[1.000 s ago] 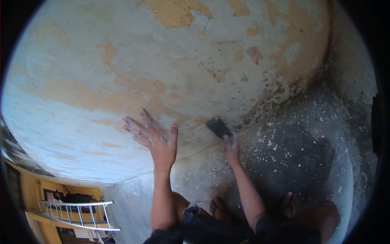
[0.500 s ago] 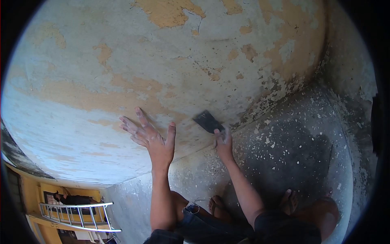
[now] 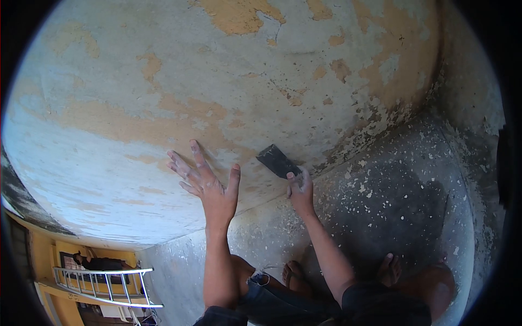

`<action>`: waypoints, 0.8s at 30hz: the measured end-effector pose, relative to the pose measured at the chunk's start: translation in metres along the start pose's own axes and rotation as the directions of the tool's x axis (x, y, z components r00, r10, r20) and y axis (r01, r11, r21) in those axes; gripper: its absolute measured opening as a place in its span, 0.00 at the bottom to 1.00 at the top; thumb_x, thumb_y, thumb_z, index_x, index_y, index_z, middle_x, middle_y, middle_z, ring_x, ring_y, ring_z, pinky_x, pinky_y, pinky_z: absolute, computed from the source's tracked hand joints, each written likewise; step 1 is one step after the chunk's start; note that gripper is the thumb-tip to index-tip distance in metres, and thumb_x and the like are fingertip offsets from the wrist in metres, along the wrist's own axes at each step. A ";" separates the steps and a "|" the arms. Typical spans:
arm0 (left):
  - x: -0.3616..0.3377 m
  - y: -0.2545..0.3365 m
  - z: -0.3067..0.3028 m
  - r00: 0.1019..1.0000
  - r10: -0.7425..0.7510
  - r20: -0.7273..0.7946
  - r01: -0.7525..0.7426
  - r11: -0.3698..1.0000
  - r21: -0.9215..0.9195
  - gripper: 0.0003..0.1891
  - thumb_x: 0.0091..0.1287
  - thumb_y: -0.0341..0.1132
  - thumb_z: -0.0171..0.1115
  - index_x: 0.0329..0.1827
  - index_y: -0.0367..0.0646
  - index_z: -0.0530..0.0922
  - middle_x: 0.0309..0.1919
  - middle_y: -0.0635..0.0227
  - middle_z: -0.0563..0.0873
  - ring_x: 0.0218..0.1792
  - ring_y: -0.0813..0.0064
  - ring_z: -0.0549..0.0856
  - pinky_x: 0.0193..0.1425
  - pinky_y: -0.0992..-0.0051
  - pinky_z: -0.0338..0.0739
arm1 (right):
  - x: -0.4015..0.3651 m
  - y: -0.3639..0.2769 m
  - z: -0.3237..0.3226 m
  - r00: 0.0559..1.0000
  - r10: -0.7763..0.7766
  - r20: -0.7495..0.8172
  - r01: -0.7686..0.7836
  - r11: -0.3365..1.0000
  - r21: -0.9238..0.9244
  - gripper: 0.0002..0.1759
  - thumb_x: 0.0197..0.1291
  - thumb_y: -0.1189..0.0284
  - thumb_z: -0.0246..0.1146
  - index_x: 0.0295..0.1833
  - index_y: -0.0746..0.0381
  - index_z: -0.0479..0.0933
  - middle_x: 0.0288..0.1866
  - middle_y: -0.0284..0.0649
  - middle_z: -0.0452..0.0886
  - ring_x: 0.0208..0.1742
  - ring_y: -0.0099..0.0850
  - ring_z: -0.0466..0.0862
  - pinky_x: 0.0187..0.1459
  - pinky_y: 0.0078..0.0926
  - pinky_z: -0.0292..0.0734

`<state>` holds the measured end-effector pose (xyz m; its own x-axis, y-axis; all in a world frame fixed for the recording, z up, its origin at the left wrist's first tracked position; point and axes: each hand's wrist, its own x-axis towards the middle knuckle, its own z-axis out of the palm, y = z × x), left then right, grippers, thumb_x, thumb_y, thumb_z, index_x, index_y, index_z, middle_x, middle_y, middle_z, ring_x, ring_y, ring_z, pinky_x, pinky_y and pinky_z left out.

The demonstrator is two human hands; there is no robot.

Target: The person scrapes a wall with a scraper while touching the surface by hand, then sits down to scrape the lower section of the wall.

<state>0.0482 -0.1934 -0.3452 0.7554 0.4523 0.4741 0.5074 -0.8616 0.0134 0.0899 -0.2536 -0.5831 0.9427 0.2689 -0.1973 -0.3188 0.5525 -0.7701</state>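
Note:
My right hand (image 3: 300,191) grips a dark, wide-bladed scraper (image 3: 276,161), its blade up against the lower part of the wall. My left hand (image 3: 209,185) is spread, fingers apart and dusted with whitish powder, at the wall surface to the left of the scraper. Old paint on the wall (image 3: 179,70) is patchy, pale grey-blue with bare ochre areas and flaking spots near the scraper.
Paint flakes lie scattered over the grey floor (image 3: 375,201) beneath the wall. My sandalled foot (image 3: 295,276) and bent knees are close by. At the lower left stand an aluminium ladder (image 3: 109,285) and another person (image 3: 103,263) in dark clothes, by a yellow wall.
The view has shifted slightly, so the wall patches sit a little further right. Both hands keep nearly the same pose, and the scraper has turned slightly.

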 end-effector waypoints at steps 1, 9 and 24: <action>0.000 0.000 -0.001 1.000 0.001 -0.005 -0.001 1.000 0.009 0.51 0.66 0.50 0.67 0.85 0.59 0.40 0.82 0.48 0.26 0.81 0.39 0.27 0.76 0.31 0.30 | 0.000 -0.002 0.005 0.999 -0.038 0.037 0.037 0.999 0.025 0.22 0.70 0.61 0.66 0.57 0.65 0.72 0.31 0.32 0.76 0.21 0.17 0.71 0.22 0.20 0.67; 0.000 -0.009 0.000 1.000 0.013 -0.001 -0.013 0.997 -0.071 0.46 0.70 0.58 0.60 0.85 0.63 0.43 0.82 0.50 0.27 0.80 0.36 0.27 0.73 0.26 0.31 | -0.012 0.032 -0.017 0.995 0.089 -0.037 -0.089 0.996 0.009 0.23 0.69 0.59 0.67 0.57 0.64 0.72 0.35 0.33 0.79 0.20 0.17 0.71 0.21 0.19 0.67; -0.001 -0.008 0.001 1.000 0.008 -0.006 -0.008 0.999 -0.036 0.45 0.71 0.60 0.58 0.85 0.63 0.44 0.82 0.49 0.27 0.80 0.37 0.27 0.73 0.25 0.32 | -0.004 -0.023 0.019 0.999 -0.020 -0.026 0.020 1.000 -0.010 0.22 0.68 0.59 0.68 0.54 0.66 0.74 0.36 0.33 0.79 0.24 0.17 0.72 0.25 0.19 0.68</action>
<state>0.0440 -0.1867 -0.3467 0.7571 0.4440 0.4791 0.4861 -0.8729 0.0409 0.0911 -0.2525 -0.5535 0.9513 0.2372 -0.1971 -0.2987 0.5499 -0.7800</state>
